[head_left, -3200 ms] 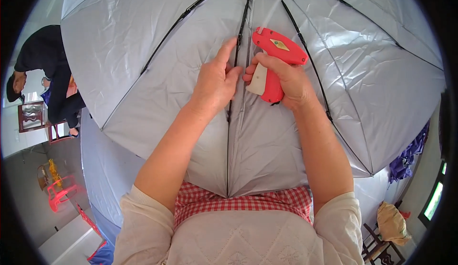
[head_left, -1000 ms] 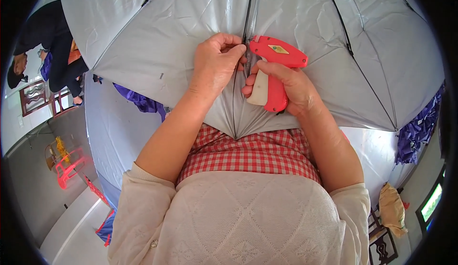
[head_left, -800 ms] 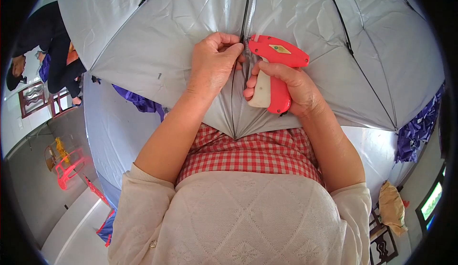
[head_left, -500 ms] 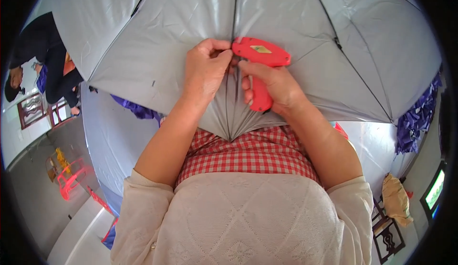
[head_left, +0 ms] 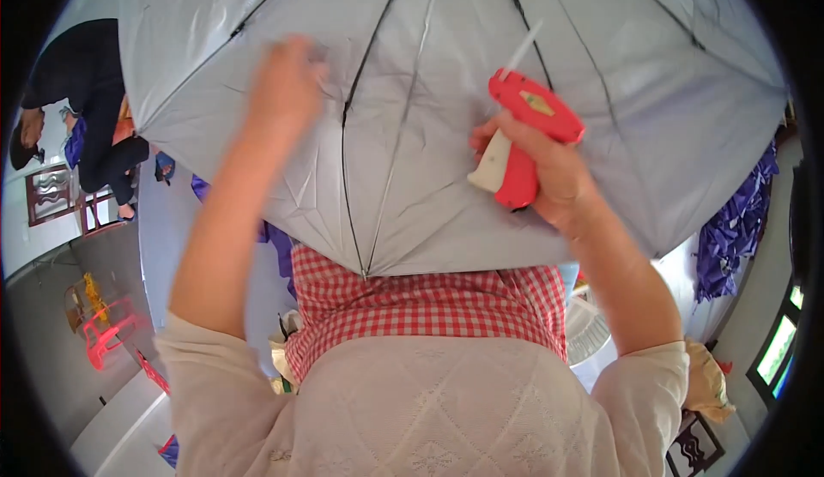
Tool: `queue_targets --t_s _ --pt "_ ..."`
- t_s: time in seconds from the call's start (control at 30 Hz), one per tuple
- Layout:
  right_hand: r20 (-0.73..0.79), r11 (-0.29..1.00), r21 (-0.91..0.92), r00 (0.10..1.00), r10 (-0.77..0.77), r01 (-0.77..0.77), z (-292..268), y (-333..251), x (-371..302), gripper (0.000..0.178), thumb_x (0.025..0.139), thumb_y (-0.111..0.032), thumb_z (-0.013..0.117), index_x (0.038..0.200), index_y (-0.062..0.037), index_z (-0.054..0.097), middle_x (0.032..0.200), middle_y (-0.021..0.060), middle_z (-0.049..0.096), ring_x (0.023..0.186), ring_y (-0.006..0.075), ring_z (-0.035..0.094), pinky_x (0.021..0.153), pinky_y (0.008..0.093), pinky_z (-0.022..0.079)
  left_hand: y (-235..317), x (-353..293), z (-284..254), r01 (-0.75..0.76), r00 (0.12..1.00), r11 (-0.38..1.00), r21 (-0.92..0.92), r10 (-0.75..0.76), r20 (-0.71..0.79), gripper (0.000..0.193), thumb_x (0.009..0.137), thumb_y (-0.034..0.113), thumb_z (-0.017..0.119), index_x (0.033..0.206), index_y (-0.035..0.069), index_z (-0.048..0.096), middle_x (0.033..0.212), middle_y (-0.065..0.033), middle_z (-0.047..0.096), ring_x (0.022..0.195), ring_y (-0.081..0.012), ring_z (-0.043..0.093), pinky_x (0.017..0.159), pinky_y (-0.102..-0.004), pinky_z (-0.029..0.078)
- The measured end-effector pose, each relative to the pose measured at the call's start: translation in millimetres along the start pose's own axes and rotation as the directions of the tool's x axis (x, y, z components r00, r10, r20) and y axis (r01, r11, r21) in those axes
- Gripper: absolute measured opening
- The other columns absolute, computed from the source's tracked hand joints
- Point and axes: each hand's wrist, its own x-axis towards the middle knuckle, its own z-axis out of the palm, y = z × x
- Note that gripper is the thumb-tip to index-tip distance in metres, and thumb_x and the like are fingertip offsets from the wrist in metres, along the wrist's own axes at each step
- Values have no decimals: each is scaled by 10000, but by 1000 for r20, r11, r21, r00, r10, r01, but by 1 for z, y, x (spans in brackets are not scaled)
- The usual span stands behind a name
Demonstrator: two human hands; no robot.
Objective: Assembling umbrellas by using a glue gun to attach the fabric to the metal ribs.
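Note:
An open silver-grey umbrella (head_left: 446,142) spreads in front of me, its black ribs facing up. One rib tip reaches the edge near my checked apron. My right hand (head_left: 549,164) is wrapped round a red tagging gun (head_left: 541,108) with a white trigger, held over the right half of the canopy. A pale, thin piece sticks out of the gun's front, pointing up and to the right. Over the canopy's left part is my left hand (head_left: 287,87), smeared by motion. Its fingers do not show clearly, nor whether it touches the cloth.
Beyond the canopy at far left, another person (head_left: 81,108) in dark clothes bends over. Purple folded cloth (head_left: 738,220) hangs at the right edge. A white basket (head_left: 588,331) stands beside my right elbow, and a red plastic chair (head_left: 107,335) at the lower left.
My hands have parted from the rib where they met: the left went up and left, the right moved right with the tagging gun. The umbrella has turned, its near rib tip shifting left.

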Motion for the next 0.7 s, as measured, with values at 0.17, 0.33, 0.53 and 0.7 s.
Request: queue_targets --t_s 0.17,0.33,0.53,0.7 --pt "-24 992 116 999 -39 41 6 23 30 262 879 -248 646 972 -5 619 937 128 642 875 238 636 757 368 529 99 -27 48 170 957 943 -285 -90 275 244 873 216 602 953 -6 541 904 -227 618 857 -409 596 739 -477 469" --pt "-1 991 133 1000 -31 31 13 11 51 253 882 -238 636 995 -14 606 894 112 649 841 240 648 738 364 529 103 10 57 65 995 944 -323 -37 90 264 821 98 656 1055 21 562 806 -172 633 693 -328 609 639 -395 483" --pt "17 967 -125 975 -222 222 1 -47 85 240 856 -199 655 995 -14 592 841 111 645 805 235 657 698 350 536 92 39 53 40 999 911 -410 -33 26 511 762 0 658 1244 -18 490 867 -176 610 770 -350 594 691 -408 486" --pt "38 986 -36 986 -160 161 0 -49 83 221 851 -186 646 978 -12 598 830 112 644 756 240 662 673 363 550 94 37 51 285 958 711 -643 -178 227 502 804 -21 631 1284 36 496 768 -111 605 650 -215 568 638 -323 486"
